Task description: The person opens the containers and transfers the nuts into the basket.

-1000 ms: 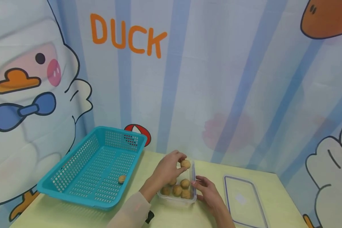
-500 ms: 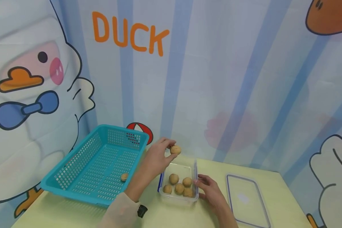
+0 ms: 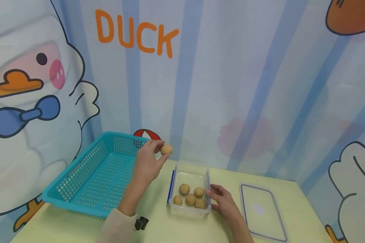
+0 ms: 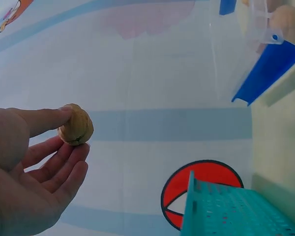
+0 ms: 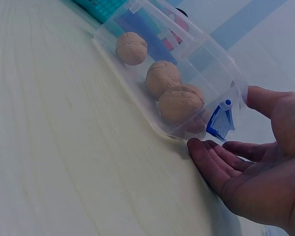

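Observation:
My left hand (image 3: pixel 149 163) pinches a walnut (image 3: pixel 166 149) between thumb and fingertips, raised above the table between the basket and the box; the left wrist view shows the same walnut (image 4: pixel 76 125) close up. My right hand (image 3: pixel 225 203) rests against the right side of a clear plastic box (image 3: pixel 188 212) with blue clips. In the right wrist view its thumb touches the box near the rim, and the relaxed fingers (image 5: pixel 219 164) lie by the lower edge. Several walnuts (image 3: pixel 190 199) sit inside the box, mostly toward its near end.
A turquoise perforated basket (image 3: pixel 79 210) stands on the left of the pale table (image 3: pixel 167 233), partly covered by my left arm. The box's flat clear lid (image 3: pixel 263 212) lies to the right. A duck-printed curtain (image 3: pixel 219 84) hangs behind.
The left hand has lifted the walnut up out of the box and carried it left toward the basket. The right hand stays at the box's side.

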The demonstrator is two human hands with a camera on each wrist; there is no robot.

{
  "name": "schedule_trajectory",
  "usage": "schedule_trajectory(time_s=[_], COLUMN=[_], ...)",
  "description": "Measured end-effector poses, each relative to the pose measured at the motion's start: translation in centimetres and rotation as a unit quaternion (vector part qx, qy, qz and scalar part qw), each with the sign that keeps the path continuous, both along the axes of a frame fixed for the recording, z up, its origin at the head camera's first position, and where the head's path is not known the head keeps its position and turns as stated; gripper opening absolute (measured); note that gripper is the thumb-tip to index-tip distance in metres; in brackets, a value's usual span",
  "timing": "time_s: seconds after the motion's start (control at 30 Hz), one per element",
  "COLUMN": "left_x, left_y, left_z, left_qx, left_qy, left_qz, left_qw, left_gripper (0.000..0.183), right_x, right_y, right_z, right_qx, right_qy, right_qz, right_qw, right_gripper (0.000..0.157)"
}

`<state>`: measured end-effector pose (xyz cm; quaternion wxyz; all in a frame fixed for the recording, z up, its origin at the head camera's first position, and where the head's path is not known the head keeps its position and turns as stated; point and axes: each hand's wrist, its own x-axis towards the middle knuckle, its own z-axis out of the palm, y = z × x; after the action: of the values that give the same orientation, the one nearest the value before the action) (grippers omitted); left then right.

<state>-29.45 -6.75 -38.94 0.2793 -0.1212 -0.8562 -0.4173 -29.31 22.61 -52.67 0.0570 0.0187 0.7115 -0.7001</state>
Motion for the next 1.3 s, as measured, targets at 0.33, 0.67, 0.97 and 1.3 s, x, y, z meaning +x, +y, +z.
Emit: schedule_trajectory(time_s=[0.33,0.67,0.97,1.3], left_x=[0.5,0.9,0.6,-0.1], left_y=[-2.3,-4.3,-6.7,-8.1], left_z=[-0.9,-1.8,-3.1,-4.8], left_qx=[0.015,0.021,0.009,-0.021], left_qy=[-0.057,-0.073,-0.111,-0.145], left_qz=[0.022,0.038,0.054,0.065], left_qw=[0.9980,0.9964,0.9923,0.9871], left_gripper=[0.042,0.042,0.043,0.041], right_x=[-0.1,-0.3,-0.6,-0.5], right_y=[0.1,0.0,0.2,0.0], right_z=[-0.1,0.0,0.3,0.1], right_qx=[-0.001,-0.002,0.008,0.005], right_qy=[-0.011,-0.013,-0.010,-0.014], right_qz=[0.003,-0.007,-0.005,-0.006], right_qw=[1.000,1.000,1.000,1.000], right_gripper=[0.058,0.055,0.058,0.057])
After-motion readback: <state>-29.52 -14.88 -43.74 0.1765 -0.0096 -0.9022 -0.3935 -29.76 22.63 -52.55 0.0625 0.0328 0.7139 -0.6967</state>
